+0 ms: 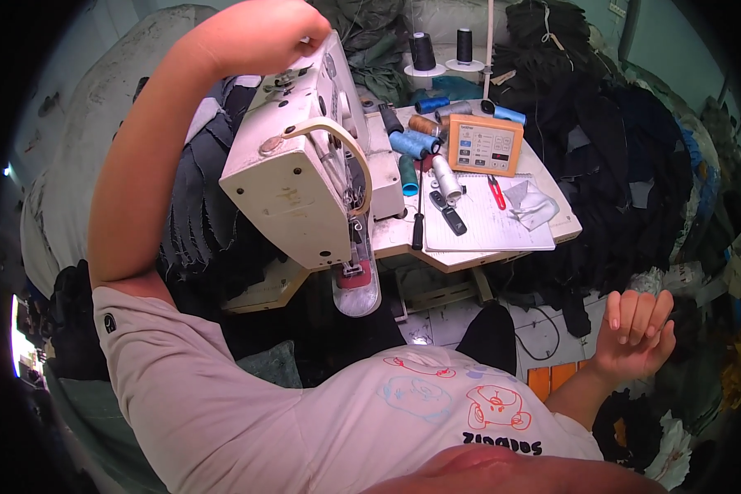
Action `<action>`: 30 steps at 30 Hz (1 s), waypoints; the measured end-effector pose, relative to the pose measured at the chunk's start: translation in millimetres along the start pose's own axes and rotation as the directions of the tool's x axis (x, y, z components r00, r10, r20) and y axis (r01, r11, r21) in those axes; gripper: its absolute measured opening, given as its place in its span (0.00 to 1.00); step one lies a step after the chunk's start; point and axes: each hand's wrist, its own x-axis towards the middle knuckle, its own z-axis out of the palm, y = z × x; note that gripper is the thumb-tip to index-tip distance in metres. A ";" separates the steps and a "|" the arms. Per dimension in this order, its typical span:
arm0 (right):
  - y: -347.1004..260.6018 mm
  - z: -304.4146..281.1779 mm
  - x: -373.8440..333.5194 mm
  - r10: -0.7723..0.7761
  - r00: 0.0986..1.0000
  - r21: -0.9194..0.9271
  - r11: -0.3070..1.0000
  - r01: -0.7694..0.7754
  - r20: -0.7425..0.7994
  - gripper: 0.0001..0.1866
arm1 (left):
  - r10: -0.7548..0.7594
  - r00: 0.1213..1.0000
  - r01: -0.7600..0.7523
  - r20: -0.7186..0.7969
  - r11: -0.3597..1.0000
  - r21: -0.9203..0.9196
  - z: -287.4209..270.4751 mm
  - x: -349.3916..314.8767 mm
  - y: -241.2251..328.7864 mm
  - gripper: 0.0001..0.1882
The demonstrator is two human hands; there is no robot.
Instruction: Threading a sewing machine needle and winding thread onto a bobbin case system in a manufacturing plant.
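At the far end of a white sewing machine (276, 185), my left hand (259, 39) rests on top of the machine head with curled fingers. What those fingers hold, if anything, is hidden. My right hand (634, 333) hangs in the air at the right, away from the table, its fingers loosely bent and nothing visible in them. The machine's narrow free arm (357, 305) points toward me, with a red patch around the needle area. A cream curved lever (358, 156) arches over the machine's side.
On the white tabletop (561, 221) lie thread spools (412, 144), an orange-framed control panel (486, 146), a notebook (490, 235), red thread snips (496, 193), a key fob (449, 214) and a black-handled screwdriver (418, 230). Dark cloth piles (609, 156) flank the table. Black cones (422, 53) stand behind.
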 end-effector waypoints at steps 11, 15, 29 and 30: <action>16.6 4.3 5.3 0.101 0.993 -0.044 0.994 -0.104 -0.062 0.13 | -0.048 0.996 0.061 0.075 0.982 -0.179 -12.8 -15.0 5.7 0.02; 25.2 7.7 4.7 0.138 0.989 -0.078 0.987 -0.141 -0.047 0.13 | -0.033 0.997 0.033 0.071 0.999 -0.005 -8.5 -8.4 -7.7 0.09; 25.6 19.1 6.4 0.149 0.987 -0.151 0.976 -0.156 -0.055 0.13 | 0.004 0.999 0.001 0.033 0.990 -0.141 3.4 -12.0 -13.5 0.01; 25.2 19.5 5.7 0.151 0.987 -0.164 0.974 -0.158 -0.056 0.12 | 0.009 0.999 -0.005 0.030 0.992 -0.124 2.2 -14.7 -15.5 0.01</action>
